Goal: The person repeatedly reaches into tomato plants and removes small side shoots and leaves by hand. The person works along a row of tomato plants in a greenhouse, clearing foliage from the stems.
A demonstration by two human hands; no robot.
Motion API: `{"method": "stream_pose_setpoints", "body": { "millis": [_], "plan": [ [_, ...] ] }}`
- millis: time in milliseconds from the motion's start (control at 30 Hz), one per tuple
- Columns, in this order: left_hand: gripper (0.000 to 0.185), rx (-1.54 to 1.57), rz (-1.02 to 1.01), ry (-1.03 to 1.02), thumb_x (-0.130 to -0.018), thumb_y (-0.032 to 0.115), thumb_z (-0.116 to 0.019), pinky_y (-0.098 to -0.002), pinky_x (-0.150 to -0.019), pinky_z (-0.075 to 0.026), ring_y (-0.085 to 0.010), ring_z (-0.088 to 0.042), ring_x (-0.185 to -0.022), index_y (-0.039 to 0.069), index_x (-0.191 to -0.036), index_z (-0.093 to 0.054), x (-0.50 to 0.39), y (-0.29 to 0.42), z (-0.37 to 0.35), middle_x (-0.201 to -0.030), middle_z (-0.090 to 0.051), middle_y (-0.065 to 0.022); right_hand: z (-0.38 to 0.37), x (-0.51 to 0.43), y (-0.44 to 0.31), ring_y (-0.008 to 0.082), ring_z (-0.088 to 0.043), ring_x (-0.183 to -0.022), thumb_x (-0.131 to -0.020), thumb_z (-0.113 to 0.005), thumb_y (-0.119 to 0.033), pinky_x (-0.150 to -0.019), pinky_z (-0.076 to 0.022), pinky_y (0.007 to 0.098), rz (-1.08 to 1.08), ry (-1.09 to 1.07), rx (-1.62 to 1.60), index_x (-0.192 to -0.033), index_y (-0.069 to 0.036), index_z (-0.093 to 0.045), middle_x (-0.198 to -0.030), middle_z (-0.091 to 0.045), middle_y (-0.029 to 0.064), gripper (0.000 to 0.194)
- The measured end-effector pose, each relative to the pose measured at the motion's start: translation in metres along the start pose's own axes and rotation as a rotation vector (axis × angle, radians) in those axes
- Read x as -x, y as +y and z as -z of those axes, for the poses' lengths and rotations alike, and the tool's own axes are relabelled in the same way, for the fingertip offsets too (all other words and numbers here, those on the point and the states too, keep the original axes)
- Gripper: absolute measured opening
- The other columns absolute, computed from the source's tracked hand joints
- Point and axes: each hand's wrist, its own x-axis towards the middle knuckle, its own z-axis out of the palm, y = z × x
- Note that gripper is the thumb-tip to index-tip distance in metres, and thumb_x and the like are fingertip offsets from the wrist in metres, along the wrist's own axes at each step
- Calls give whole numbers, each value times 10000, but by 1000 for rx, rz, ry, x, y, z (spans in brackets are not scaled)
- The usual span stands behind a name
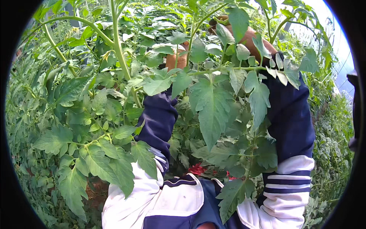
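Observation:
Tomato foliage surrounds both of my arms. My left hand (176, 59) is raised among the stems at the upper middle, and leaves cover most of its fingers. Higher and to the right, my right hand (253, 41) reaches in beside a tomato shoot (204, 18), its fingers bent and partly behind a leaf (238, 24). What either hand grips is hidden. A leaf stalk (228, 68) crosses in front of both forearms, with a broad tomato leaf (211, 110) hanging from it. Left of my left hand rises a thick green tomato stem (118, 48).
A curved side branch (83, 19) arches off the thick stem, near a yellow flower (106, 55). Lower leaves (98, 161) overlap my left sleeve. Something red (196, 169) shows low between the plants. Pale translucent sheeting (341, 67) stands at the right, with a dark object (356, 111) at the rim.

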Motion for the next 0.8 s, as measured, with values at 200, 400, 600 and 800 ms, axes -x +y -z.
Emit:
{"method": "stream_pose_setpoints", "body": {
  "millis": [200, 400, 600, 800],
  "plan": [
    [287, 84, 379, 153, -1079, 215, -509, -393, -938, -566, -277, -667, -1056, 6, -1260, -587, 21, 84, -7, -1227, -663, -155, -42, 22, -16, 264, -691, -815, -878, -712, -7, -701, -582, 365, 195, 36, -506, -1331, 3, -536, -992, -713, 138, 486],
    [316, 85, 450, 92, -1072, 238, -534, -385, -944, -562, -259, -665, -1067, 8, -1283, -586, -6, 77, -44, -1245, -660, -145, -71, -96, 56, 216, -705, -870, -906, -708, 8, -742, -605, 337, 131, -201, -1132, -1443, 18, -464, -1057, -721, 144, 590],
    [348, 51, 533, 68, -1066, 260, -558, -377, -951, -558, -240, -663, -1078, 10, -1305, -586, 1, 96, -49, -1263, -658, -135, -44, -139, 26, 179, -706, -887, -871, -673, 63, -753, -582, 311, 127, -125, -1397, -1513, -45, -446, -1125, -732, 145, 690],
    [382, 13, 568, 81, -1059, 283, -583, -369, -957, -553, -222, -662, -1089, 12, -1327, -586, 9, 93, -57, -1281, -656, -125, -52, -147, 61, 106, -457, -511, -1011, -563, -177, -487, -388, 262, -154, 154, -1639, -1230, 78, -634, -655, -543, 29, 344]
  ]
}}
